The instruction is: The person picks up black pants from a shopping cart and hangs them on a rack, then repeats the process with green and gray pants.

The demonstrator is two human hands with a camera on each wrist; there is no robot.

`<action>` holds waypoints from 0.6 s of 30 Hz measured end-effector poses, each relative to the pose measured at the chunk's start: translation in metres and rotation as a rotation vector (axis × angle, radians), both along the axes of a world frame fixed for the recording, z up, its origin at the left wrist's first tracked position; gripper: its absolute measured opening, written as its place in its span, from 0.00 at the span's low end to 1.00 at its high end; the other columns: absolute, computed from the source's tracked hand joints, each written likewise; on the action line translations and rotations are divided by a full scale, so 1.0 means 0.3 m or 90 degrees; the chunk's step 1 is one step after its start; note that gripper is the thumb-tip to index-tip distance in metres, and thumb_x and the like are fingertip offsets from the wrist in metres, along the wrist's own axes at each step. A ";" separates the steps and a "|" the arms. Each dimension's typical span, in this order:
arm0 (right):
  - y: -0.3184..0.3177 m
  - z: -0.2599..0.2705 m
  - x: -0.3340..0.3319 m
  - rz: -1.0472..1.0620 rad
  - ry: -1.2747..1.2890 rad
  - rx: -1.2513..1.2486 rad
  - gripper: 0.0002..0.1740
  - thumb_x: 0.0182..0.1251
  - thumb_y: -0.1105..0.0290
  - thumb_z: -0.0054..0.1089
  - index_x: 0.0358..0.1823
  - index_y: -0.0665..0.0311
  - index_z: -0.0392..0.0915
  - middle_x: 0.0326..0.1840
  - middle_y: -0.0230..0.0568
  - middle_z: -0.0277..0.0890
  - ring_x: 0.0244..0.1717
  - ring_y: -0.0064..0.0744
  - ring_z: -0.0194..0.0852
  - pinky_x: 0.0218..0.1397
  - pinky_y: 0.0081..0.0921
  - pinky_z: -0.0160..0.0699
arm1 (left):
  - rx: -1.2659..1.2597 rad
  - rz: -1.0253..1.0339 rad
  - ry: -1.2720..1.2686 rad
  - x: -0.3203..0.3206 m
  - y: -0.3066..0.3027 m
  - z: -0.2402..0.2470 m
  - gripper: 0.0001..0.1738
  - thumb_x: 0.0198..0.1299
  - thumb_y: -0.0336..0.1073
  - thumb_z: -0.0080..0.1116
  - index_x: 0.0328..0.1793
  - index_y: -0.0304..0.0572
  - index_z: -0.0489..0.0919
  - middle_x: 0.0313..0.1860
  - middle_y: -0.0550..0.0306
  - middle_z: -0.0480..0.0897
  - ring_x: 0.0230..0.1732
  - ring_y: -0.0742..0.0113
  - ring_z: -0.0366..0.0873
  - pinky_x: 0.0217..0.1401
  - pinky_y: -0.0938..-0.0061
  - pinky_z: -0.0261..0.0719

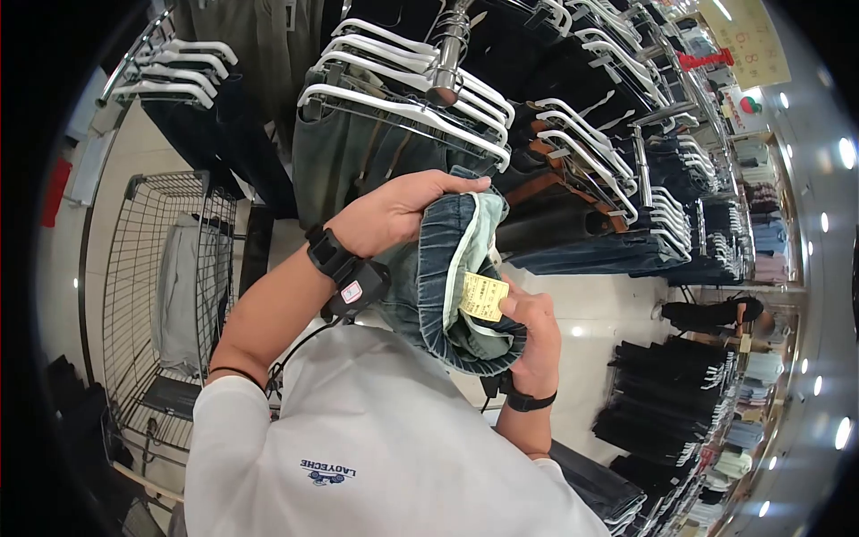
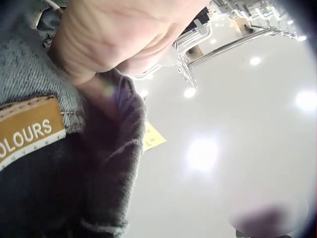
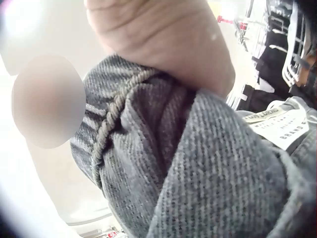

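Observation:
Between my two hands is a pair of blue jeans (image 1: 438, 268) with a gathered waistband and pale green lining. My left hand (image 1: 385, 215) grips the waistband's upper edge. Low on the opposite side, my right hand (image 1: 535, 336) grips the waistband, its thumb at the edge of a yellow printed tag (image 1: 483, 296). In the left wrist view, the left hand (image 2: 119, 37) reaches into the denim (image 2: 37, 74) near a tan "COLOURS" label (image 2: 34, 126). The right wrist view shows the right hand (image 3: 166, 42) over folded denim (image 3: 213, 163), beside a white label (image 3: 285, 126); its fingertips are hidden.
Ahead, jeans hang from white hangers (image 1: 403, 109) on metal racks, with brown belts (image 1: 573, 186) among them. On the left stands a wire shopping cart (image 1: 165, 286) holding grey trousers (image 1: 183, 295). More dark garments (image 1: 658, 394) hang on the right, near another person (image 1: 707, 316).

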State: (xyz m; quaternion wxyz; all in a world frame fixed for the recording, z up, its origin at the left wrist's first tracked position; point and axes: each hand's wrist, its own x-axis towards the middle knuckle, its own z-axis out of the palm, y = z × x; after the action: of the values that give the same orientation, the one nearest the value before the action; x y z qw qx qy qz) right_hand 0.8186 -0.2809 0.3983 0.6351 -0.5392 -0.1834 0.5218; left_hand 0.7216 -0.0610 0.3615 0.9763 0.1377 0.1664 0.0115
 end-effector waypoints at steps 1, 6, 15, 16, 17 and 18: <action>-0.011 -0.006 -0.006 -0.019 0.029 -0.011 0.14 0.63 0.74 0.57 0.37 0.79 0.89 0.35 0.48 0.89 0.40 0.30 0.83 0.84 0.35 0.55 | 0.022 -0.011 -0.009 0.010 0.008 -0.026 0.10 0.70 0.35 0.67 0.47 0.35 0.85 0.40 0.53 0.90 0.34 0.69 0.90 0.39 0.76 0.92; -0.049 -0.045 -0.019 -0.022 0.039 0.001 0.14 0.62 0.73 0.60 0.36 0.78 0.89 0.35 0.48 0.89 0.40 0.29 0.84 0.86 0.36 0.53 | 0.045 -0.059 -0.017 -0.007 -0.001 -0.024 0.10 0.69 0.36 0.68 0.47 0.35 0.85 0.38 0.54 0.90 0.33 0.69 0.90 0.37 0.76 0.92; -0.084 -0.023 -0.044 -0.080 0.058 -0.005 0.12 0.61 0.74 0.61 0.34 0.78 0.89 0.33 0.47 0.89 0.38 0.27 0.83 0.85 0.34 0.54 | 0.042 -0.067 -0.004 0.010 -0.030 -0.031 0.09 0.69 0.34 0.68 0.47 0.35 0.85 0.39 0.53 0.90 0.34 0.68 0.90 0.38 0.74 0.92; -0.085 -0.016 -0.048 -0.092 0.068 -0.012 0.12 0.61 0.74 0.61 0.34 0.78 0.89 0.33 0.47 0.89 0.37 0.27 0.83 0.85 0.34 0.54 | 0.050 -0.065 0.000 0.009 -0.032 -0.024 0.09 0.69 0.34 0.68 0.48 0.34 0.85 0.40 0.52 0.90 0.34 0.67 0.90 0.39 0.74 0.92; -0.089 -0.017 -0.045 -0.083 0.049 -0.001 0.12 0.61 0.74 0.61 0.34 0.79 0.89 0.32 0.46 0.89 0.37 0.27 0.83 0.85 0.34 0.54 | 0.049 -0.065 -0.003 0.017 -0.033 -0.031 0.10 0.69 0.34 0.68 0.48 0.34 0.85 0.40 0.52 0.90 0.35 0.67 0.91 0.39 0.73 0.93; -0.094 -0.022 -0.041 -0.074 0.031 0.008 0.13 0.61 0.74 0.60 0.34 0.79 0.88 0.32 0.46 0.89 0.37 0.27 0.83 0.84 0.33 0.55 | 0.048 -0.064 -0.004 0.025 -0.035 -0.042 0.10 0.69 0.34 0.68 0.49 0.34 0.85 0.40 0.52 0.90 0.35 0.67 0.91 0.39 0.73 0.93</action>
State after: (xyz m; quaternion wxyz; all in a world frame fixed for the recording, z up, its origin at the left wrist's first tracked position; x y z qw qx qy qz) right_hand 0.8063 -0.3090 0.3918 0.6720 -0.5320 -0.1399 0.4958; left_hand 0.7292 -0.0714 0.3490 0.9703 0.1829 0.1554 -0.0310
